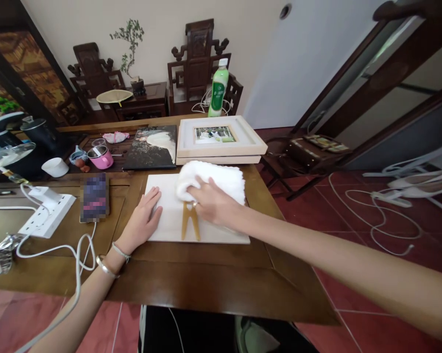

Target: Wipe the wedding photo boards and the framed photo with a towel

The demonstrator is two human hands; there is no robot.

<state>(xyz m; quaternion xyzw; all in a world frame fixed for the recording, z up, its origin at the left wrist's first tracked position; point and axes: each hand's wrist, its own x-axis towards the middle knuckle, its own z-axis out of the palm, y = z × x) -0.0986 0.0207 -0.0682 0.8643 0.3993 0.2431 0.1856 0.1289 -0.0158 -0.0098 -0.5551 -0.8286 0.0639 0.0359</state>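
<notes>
A pale flat board (165, 230) lies on the wooden table before me. From its middle sticks a gold-coloured A-shaped piece (190, 223), its upper end hidden under the cloth. My left hand (147, 215) rests on the board's left side, fingers stretched out and pressing it flat. With bent fingers, my right hand (215, 203) grips a bunched white towel (221, 179) against the board's upper right part. A ring shows on one right-hand finger.
Behind the board stand stacked white frames (248, 137), a dark photo panel (150, 147) and a green bottle (218, 88). To the left are a pink mug (100, 157), a white cup (55, 167), a phone (94, 197), a power strip (47, 215) and loose white cables (79, 260).
</notes>
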